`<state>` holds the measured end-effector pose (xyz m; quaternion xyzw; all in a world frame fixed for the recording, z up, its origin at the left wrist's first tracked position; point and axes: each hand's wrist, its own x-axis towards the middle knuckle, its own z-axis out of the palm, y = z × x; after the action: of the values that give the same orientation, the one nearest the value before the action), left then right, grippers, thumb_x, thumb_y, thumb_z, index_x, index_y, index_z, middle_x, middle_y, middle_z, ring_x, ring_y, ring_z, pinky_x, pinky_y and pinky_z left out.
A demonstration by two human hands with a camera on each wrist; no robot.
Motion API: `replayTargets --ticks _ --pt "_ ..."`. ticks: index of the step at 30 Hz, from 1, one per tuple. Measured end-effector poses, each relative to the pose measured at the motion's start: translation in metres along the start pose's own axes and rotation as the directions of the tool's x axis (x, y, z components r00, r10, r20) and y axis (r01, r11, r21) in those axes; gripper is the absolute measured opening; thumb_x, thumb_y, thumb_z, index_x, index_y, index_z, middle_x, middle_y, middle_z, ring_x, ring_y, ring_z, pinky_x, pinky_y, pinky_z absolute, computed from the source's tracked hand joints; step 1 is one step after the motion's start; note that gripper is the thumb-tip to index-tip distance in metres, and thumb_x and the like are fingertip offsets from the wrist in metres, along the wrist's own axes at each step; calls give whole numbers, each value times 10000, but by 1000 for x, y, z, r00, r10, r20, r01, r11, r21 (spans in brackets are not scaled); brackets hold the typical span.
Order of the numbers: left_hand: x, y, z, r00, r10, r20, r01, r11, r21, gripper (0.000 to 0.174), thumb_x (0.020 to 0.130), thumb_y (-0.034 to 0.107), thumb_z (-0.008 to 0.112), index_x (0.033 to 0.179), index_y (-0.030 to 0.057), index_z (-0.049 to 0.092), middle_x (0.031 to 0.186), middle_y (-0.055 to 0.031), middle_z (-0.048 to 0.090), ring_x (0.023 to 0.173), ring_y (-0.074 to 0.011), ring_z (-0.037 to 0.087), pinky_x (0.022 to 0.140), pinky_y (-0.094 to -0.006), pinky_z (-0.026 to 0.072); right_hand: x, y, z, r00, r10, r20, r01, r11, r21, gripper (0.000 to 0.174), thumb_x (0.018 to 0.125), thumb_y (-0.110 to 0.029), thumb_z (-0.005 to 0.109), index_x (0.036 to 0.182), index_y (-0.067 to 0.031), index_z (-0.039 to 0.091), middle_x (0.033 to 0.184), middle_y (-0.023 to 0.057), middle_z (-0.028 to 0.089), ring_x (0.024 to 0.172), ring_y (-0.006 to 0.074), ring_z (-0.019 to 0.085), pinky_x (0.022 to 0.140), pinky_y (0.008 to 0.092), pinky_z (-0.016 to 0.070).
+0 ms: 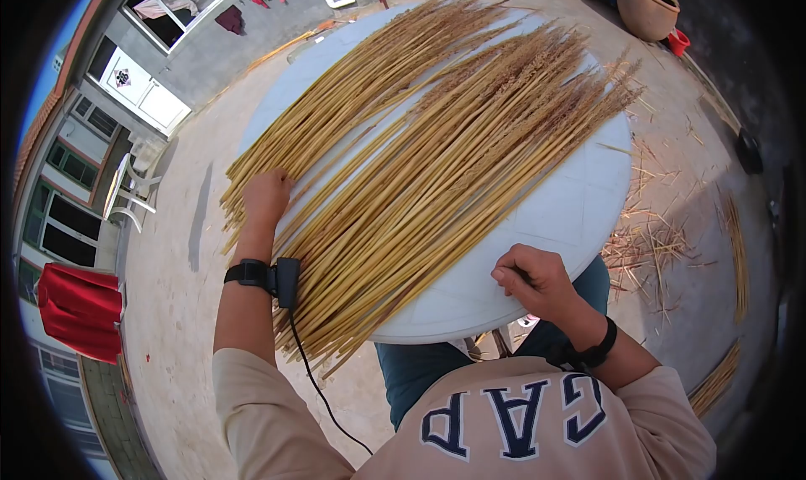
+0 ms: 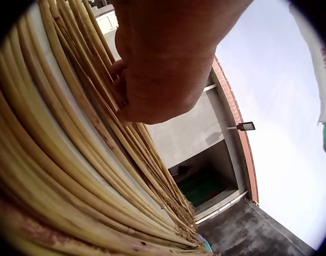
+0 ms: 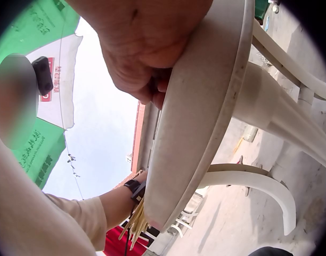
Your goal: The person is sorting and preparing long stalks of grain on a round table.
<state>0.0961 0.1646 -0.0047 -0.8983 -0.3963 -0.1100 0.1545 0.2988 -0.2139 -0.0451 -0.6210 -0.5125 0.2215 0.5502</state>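
Observation:
Two spreads of dry, plume-topped reed stalks lie slantwise across a round white table (image 1: pixel 537 211). My left hand (image 1: pixel 267 196) is over the lower end of the left spread (image 1: pixel 336 102). Its curled fingers (image 2: pixel 119 80) grip at stalks along the inner edge, and its palm side is partly hidden. The wider right spread (image 1: pixel 420 186) passes beside my left wrist, its cut ends past the near rim. My right hand (image 1: pixel 539 280) rests loosely curled at the table's near right edge, holding nothing; in the right wrist view its fingers (image 3: pixel 133 80) are against the tabletop.
Broken stalk bits (image 1: pixel 651 241) litter the concrete at the right, near loose stalk bundles (image 1: pixel 737 253). A clay pot (image 1: pixel 646 10) stands at the back right, a white chair (image 1: pixel 130 190) at the left. A cable (image 1: pixel 315 379) hangs from the left wrist camera.

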Motion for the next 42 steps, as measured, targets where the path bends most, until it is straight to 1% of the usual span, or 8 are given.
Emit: replayTargets --ticks 18,23,27,32,35,39,41,42 --pt "-3 -29 -52 984 -177 -7 173 971 -166 217 708 280 655 794 82 670 732 -127 627 710 -292 592 627 -393 454 0 1 0 1000 -15 -7 14 1000 -25 98 817 -85 607 771 -7 567 600 49 547 517 112 541 482 231 417" --pt "-10 -37 -65 955 -272 118 291 782 -551 197 705 169 674 765 -15 638 606 -90 580 555 -155 512 555 -303 412 0 -1 0 1000 -17 9 17 1000 -24 104 830 -81 593 777 4 563 604 40 560 530 83 556 490 210 433" --pt "-25 -22 -91 957 -262 129 287 772 -567 191 716 140 666 767 -40 623 570 -62 543 535 -103 459 537 -266 392 -1 -2 2 1000 25 -9 -25 999 25 112 820 -107 614 781 -12 570 582 58 542 519 112 537 484 239 415" --pt "-61 21 -118 988 -144 61 149 745 -650 158 722 106 658 760 -40 610 537 -57 504 514 -82 442 498 -266 365 0 -2 0 998 59 -1 -59 996 60 120 835 -111 601 792 -2 576 596 41 547 539 91 541 496 228 426" --pt "-89 53 -130 992 -89 94 127 782 -610 137 725 97 659 762 -26 612 545 -90 524 480 -121 446 474 -281 357 2 1 -3 991 133 7 -131 962 241 166 838 -110 600 947 13 578 683 37 570 592 83 546 525 220 435" --pt "-124 106 -133 998 28 57 11 809 -588 105 721 101 664 746 11 617 544 -118 527 456 -194 475 455 -310 367 3 6 -11 985 160 57 -170 908 383 536 827 -149 606 1283 3 369 1027 107 535 716 108 555 570 213 448" --pt "-138 131 -123 946 244 -214 -314 858 -407 75 711 93 660 698 55 598 514 -95 506 455 -245 487 442 -331 378 3 8 -12 997 63 -41 -32 844 535 604 845 -250 577 1312 9 294 1072 145 512 717 129 561 561 230 452" --pt "-144 144 -120 946 246 -213 -315 854 -414 75 711 93 660 698 55 598 514 -95 506 455 -245 487 442 -331 378 6 9 -11 994 83 -70 -30 828 560 611 874 -347 510 1306 4 256 1069 187 519 648 144 549 541 247 449"
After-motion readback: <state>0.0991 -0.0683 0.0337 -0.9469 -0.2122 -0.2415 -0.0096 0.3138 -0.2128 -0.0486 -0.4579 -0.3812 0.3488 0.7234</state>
